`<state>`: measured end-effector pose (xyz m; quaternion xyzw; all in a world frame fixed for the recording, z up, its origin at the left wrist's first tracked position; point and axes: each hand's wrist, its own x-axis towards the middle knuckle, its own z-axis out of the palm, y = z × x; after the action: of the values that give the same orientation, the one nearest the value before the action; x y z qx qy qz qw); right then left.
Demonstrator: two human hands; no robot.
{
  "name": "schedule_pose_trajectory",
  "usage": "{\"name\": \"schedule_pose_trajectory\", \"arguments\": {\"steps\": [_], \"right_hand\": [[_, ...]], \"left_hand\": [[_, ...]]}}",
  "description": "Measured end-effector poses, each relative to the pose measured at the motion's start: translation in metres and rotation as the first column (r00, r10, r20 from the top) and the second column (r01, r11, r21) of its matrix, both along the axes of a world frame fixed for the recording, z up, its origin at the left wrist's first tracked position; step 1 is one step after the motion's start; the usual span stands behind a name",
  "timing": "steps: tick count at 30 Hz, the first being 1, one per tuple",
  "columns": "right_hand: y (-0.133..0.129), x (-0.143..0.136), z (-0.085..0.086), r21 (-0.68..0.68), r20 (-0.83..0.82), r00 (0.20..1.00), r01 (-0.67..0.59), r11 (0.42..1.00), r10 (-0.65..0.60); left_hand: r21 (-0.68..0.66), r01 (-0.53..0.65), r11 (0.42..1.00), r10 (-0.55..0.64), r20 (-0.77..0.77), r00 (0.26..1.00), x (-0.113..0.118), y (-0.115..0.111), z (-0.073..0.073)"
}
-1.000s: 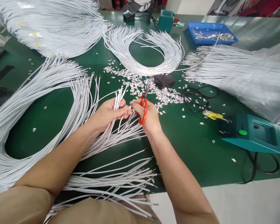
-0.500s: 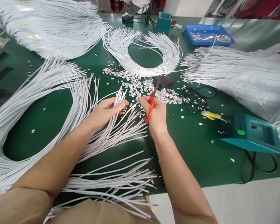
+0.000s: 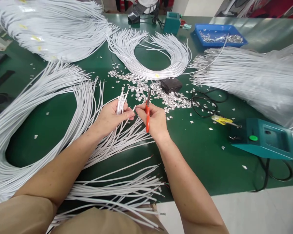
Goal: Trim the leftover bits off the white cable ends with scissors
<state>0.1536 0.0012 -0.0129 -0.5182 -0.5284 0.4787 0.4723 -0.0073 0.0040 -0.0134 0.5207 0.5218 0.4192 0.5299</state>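
My left hand point(image 3: 112, 115) is closed round a bunch of white cables point(image 3: 121, 102), their ends sticking up above the thumb. One cable's tip shows between the two hands. My right hand point(image 3: 154, 118) holds orange-handled scissors point(image 3: 147, 117) in the palm, blades pointing away from me, and its thumb and index finger pinch at that cable tip. Below both hands, more loose white cables point(image 3: 127, 139) fan out over the green table point(image 3: 197, 152). Small silvery pieces point(image 3: 139, 86) lie scattered just beyond the hands, beside a black box point(image 3: 171, 84).
Large cable bundles lie at the left point(image 3: 1, 130), back left point(image 3: 56, 29), back centre point(image 3: 146, 65) and right point(image 3: 254, 71). A blue tray point(image 3: 197, 35) stands at the back. At the right are a teal device point(image 3: 244, 143), yellow-handled tool point(image 3: 222, 120) and black cord point(image 3: 205, 115).
My right hand has moved left, nearer my left hand, and the scissors have turned more upright. The cable tip between the hands now stands closer to my left thumb.
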Motion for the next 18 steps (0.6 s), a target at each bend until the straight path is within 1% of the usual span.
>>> {"name": "schedule_pose_trajectory", "arguments": {"steps": [3, 5, 7, 9, 11, 12, 14, 16, 18], "right_hand": [[-0.0003, -0.0009, 0.0009, -0.001, 0.005, 1.0, 0.018, 1.0, -0.018], [-0.0005, -0.0012, 0.002, -0.007, -0.04, 0.998, 0.05, 0.999, -0.05], [-0.0003, -0.0012, 0.0024, -0.014, -0.096, 0.994, 0.054, 0.998, -0.055], [0.0002, -0.001, 0.0017, -0.024, -0.123, 0.992, 0.032, 0.999, -0.035], [0.0006, -0.0006, 0.0006, -0.045, -0.115, 0.993, 0.016, 0.999, -0.021], [0.0008, -0.0002, 0.0002, -0.06, -0.098, 0.995, 0.006, 0.998, -0.012], [0.0009, 0.0011, -0.0001, -0.095, -0.059, 0.997, -0.051, 0.994, 0.046], [0.0014, 0.0034, -0.0002, -0.133, -0.021, 0.992, -0.128, 0.983, 0.126], [0.0024, 0.0064, -0.0011, -0.164, 0.043, 0.988, -0.142, 0.976, 0.151]], "left_hand": [[0.023, -0.033, 0.999, 0.034, -0.033, 0.999, -0.0006, 0.0002, -0.0002], [0.032, -0.041, 0.999, 0.042, -0.052, 0.998, -0.0006, 0.0, 0.0002], [0.03, -0.023, 0.999, 0.025, -0.06, 0.998, -0.0003, -0.0005, 0.001], [0.024, -0.011, 1.0, 0.012, -0.042, 0.999, -0.0001, -0.0008, 0.0019], [0.014, -0.004, 1.0, 0.004, 0.004, 1.0, -0.0005, -0.0007, 0.0027], [0.008, 0.001, 1.0, -0.001, 0.03, 1.0, -0.0009, -0.0004, 0.0029], [0.002, 0.014, 1.0, -0.014, 0.067, 0.998, -0.002, 0.0004, 0.003], [0.005, 0.016, 1.0, -0.017, 0.067, 0.998, -0.0034, 0.0015, 0.0025], [0.008, -0.002, 1.0, 0.002, 0.043, 0.999, -0.0047, 0.0028, 0.0012]]}}
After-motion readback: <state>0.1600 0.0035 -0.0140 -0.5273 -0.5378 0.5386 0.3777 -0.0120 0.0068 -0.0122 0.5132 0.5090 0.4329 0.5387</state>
